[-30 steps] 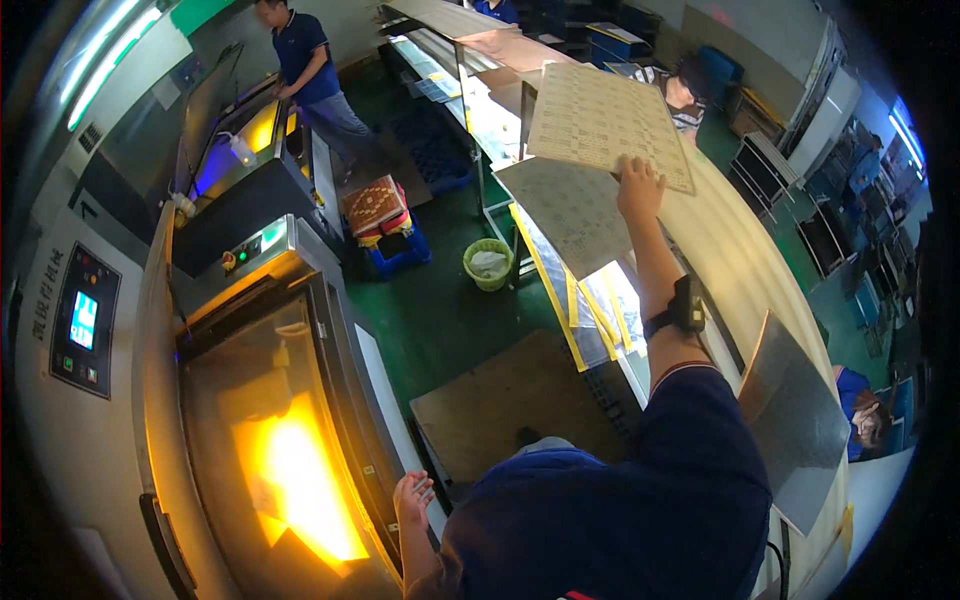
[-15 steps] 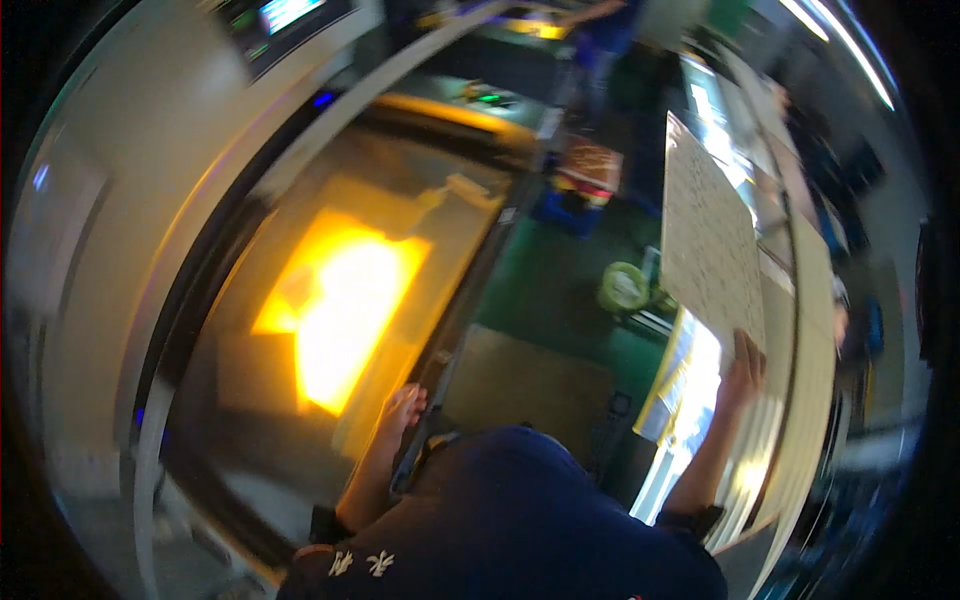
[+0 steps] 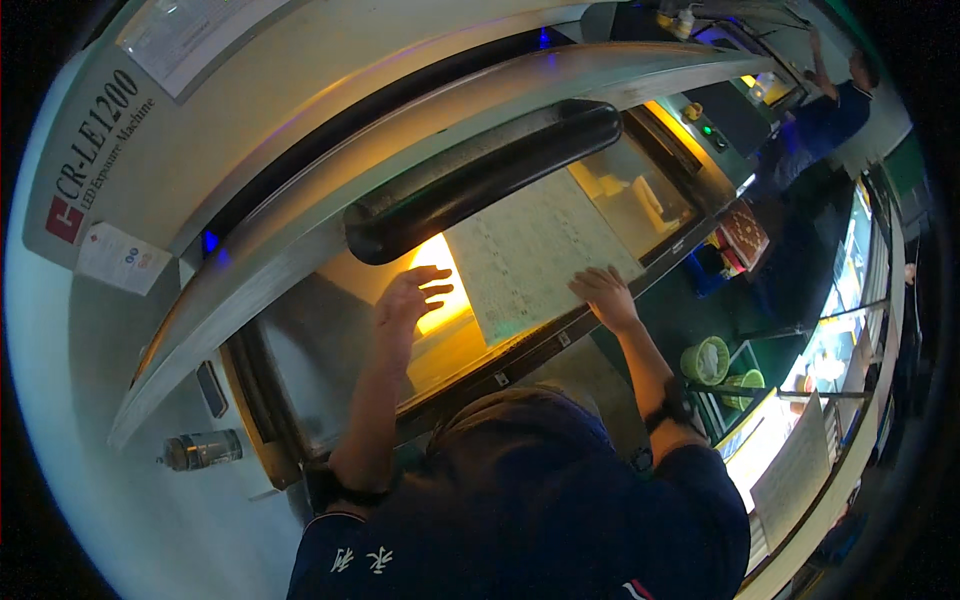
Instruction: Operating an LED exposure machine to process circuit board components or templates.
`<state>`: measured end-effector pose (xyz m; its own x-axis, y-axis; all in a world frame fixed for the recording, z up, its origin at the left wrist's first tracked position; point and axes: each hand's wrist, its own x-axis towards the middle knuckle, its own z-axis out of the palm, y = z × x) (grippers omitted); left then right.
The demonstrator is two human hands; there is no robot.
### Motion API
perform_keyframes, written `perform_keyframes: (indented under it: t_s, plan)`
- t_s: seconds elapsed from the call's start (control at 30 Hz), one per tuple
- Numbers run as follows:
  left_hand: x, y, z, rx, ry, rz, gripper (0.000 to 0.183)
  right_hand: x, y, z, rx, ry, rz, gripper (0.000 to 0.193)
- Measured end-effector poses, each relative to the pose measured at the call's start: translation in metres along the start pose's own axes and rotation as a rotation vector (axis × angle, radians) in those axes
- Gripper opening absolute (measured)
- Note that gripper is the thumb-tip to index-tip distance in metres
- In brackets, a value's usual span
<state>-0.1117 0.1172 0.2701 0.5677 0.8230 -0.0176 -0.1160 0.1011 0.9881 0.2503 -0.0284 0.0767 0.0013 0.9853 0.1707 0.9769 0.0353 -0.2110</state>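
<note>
A flat, pale grey-green sheet (image 3: 535, 245) with rows of small markings lies on the glowing glass bed (image 3: 345, 315) of a machine. My right hand (image 3: 604, 292) rests flat near the sheet's right corner, fingers spread. Just beyond the sheet's left edge, my left hand (image 3: 413, 298) hovers over the bright yellow light with fingers apart and nothing in them. A thick black handle (image 3: 490, 180) on the raised lid (image 3: 300, 225) crosses above the bed and hides the sheet's far part.
On a ledge at left are a clear bottle (image 3: 203, 450) and a phone-like dark device (image 3: 211, 389). Green baskets (image 3: 706, 361) and a red-brown box (image 3: 744, 236) stand at right. A sheet (image 3: 797, 468) leans by the lit rack. Another person (image 3: 830, 115) works at far right.
My view has swung toward the machine. My right hand has come from a sheet at the right over to the bed, where a sheet now lies. My left hand has moved in over the glass.
</note>
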Motion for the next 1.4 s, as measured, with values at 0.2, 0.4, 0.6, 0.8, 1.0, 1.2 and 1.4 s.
perform_keyframes:
  t_s: [0.2,0.4,0.6,0.8,1.0,1.2,1.4]
  plan:
    - [0.001,0.069,0.013,-0.138,-0.124,0.269,0.068,0.096,0.012,0.063,0.01,-0.395,0.058,0.068]
    - [0.019,0.119,0.105,-0.582,-0.201,0.514,0.074,0.15,0.033,0.093,0.006,-0.394,-0.017,0.065]
    - [0.014,0.112,0.144,-1.007,0.083,0.793,0.035,0.148,0.028,0.104,-0.097,-0.244,-0.119,0.068]
    - [-0.031,0.015,0.172,-0.923,0.27,0.715,0.056,0.053,0.044,0.061,0.522,-0.377,-0.334,0.036]
    - [-0.097,-0.173,0.214,-1.42,0.807,0.28,0.06,-0.074,0.136,0.005,0.917,-0.702,-0.093,0.032]
    - [-0.091,-0.275,0.198,-1.423,1.45,-0.317,0.054,-0.073,0.205,-0.038,0.394,-0.904,-0.093,0.029]
    - [-0.097,-0.284,0.193,-1.44,1.443,-0.322,0.056,-0.087,0.217,-0.017,0.582,-0.807,0.009,0.034]
